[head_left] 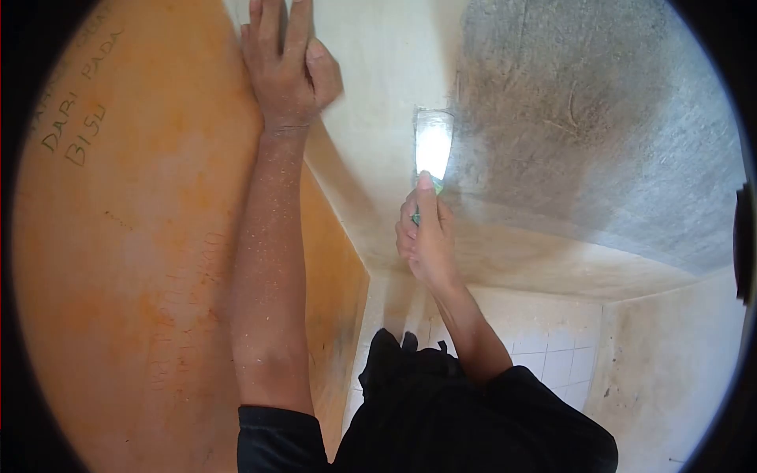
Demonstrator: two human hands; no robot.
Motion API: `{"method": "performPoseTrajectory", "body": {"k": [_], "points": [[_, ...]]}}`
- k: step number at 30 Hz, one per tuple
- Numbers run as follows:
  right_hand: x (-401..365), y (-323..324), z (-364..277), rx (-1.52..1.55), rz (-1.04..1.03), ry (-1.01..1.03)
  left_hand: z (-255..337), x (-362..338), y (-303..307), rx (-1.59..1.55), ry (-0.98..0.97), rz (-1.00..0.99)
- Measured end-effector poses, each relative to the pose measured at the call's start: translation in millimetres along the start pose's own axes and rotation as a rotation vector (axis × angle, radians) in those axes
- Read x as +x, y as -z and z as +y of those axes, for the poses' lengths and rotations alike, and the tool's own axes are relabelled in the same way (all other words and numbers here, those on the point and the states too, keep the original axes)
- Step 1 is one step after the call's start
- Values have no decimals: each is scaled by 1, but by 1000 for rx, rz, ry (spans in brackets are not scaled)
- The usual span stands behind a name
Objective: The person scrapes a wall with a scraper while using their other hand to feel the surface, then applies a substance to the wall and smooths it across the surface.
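My right hand is wrapped round the green handle of a scraper, thumb lying along it towards the blade. The broad metal blade shines in the light and lies against the wall, where the pale paint meets a bare grey patch. Higher up and to the left, my left hand rests on the wall by the corner with the orange wall, its fingers apart and holding nothing. Pale specks of dust dot my left forearm.
An orange wall with handwriting runs close along my left side. Below are white tiles, and another pale, stained wall stands on the right. A dark object shows at the right edge.
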State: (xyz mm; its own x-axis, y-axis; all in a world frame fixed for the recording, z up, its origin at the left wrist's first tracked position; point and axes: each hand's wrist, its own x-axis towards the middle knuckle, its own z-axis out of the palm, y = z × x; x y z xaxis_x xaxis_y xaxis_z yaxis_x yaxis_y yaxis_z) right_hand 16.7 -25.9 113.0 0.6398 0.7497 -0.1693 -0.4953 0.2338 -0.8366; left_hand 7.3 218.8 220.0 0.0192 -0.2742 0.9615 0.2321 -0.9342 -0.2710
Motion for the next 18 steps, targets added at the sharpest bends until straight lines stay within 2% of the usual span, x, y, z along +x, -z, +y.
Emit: {"method": "performPoseTrajectory", "body": {"k": [5,8,10,12,18], "points": [[4,7,5,-85,26,-11,-2,4,-4,-17,-25,47],[5,-9,1,-1,11,4,4,0,-3,7,-3,21],[3,4,13,-7,0,-12,1,3,1,47,-1,13],[3,2,10,-10,2,-33,2,1,4,166,56,-120],[10,3,10,-37,-10,33,-3,1,0,168,-8,-54]]}}
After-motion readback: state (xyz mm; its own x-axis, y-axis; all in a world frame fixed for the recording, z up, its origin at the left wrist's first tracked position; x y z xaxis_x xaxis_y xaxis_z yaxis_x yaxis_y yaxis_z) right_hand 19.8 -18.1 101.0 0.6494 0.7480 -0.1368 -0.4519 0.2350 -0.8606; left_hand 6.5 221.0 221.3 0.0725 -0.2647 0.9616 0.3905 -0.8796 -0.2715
